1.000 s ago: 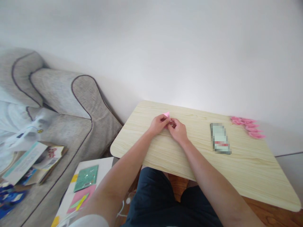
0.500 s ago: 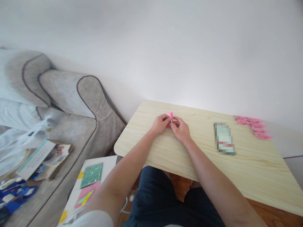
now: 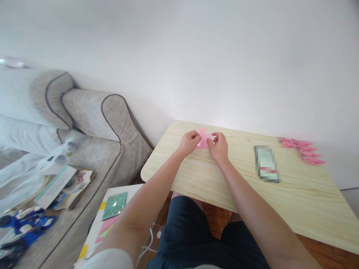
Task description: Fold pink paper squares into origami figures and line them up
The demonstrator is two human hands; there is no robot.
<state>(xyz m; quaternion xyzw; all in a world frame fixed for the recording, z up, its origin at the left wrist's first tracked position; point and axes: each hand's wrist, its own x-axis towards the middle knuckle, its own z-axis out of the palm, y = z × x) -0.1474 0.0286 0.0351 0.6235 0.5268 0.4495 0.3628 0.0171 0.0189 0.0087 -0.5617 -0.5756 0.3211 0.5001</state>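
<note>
A small piece of pink paper (image 3: pixel 205 140) with folds in it sits near the table's far left part, between my two hands. My left hand (image 3: pixel 191 142) is closed, its thumb and forefinger pinching the paper's left edge. On the other side my right hand (image 3: pixel 218 145) has thumb and fingers apart, the thumb at the paper's right edge. Several folded pink paper pieces (image 3: pixel 308 150) lie in a cluster at the table's far right.
A phone (image 3: pixel 267 164), blurred out, lies on the wooden table (image 3: pixel 244 194). Left of the table stand a grey sofa (image 3: pixel 112 123) with boxes and a blue toy (image 3: pixel 30 228), and a white surface holding a green packet (image 3: pixel 114 205) and coloured paper.
The pink paper has gone from a narrow folded-up shape to lying more spread out. My right hand has opened and moved slightly right, away from my left. The view has shifted a little left.
</note>
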